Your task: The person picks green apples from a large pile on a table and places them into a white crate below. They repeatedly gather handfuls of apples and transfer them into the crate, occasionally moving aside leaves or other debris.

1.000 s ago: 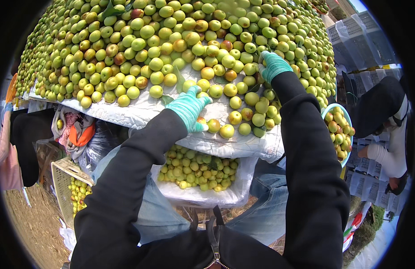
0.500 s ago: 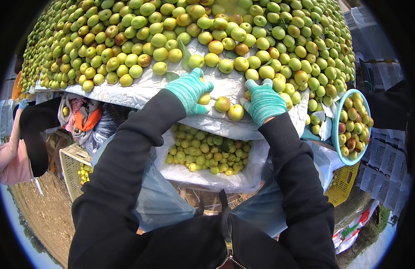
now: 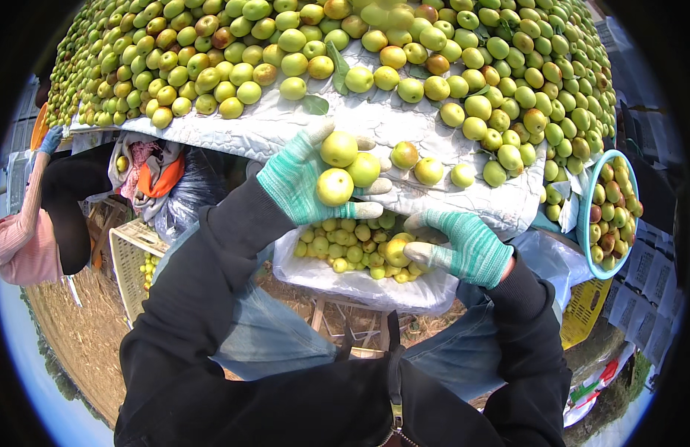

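Note:
My left hand (image 3: 304, 175), in a green-and-white striped glove, is turned palm up with its fingers curled around several yellow-green jujubes (image 3: 335, 186). To its right, my right hand (image 3: 460, 246), gloved alike, is over the lined crate with a jujube (image 3: 397, 252) at its thumb tip; its far fingers are partly hidden. Beneath lies the white-lined crate (image 3: 360, 293), holding many jujubes. Beyond my hands, a few loose jujubes (image 3: 428, 171) sit on the white quilted cloth (image 3: 367, 112). The large heap of jujubes (image 3: 233, 74) covers the far part.
A light-blue tub (image 3: 585, 216) of redder jujubes stands at the right, above a yellow crate (image 3: 585, 309). At the left are a cream crate (image 3: 132, 249), a bundle of cloth (image 3: 147, 175) and another person's arm (image 3: 32, 201). A leaf (image 3: 315, 104) lies on the cloth.
Both hands have left the quilted cloth and drawn back toward me. The left has turned palm up with jujubes in it; the right has moved down over the crate.

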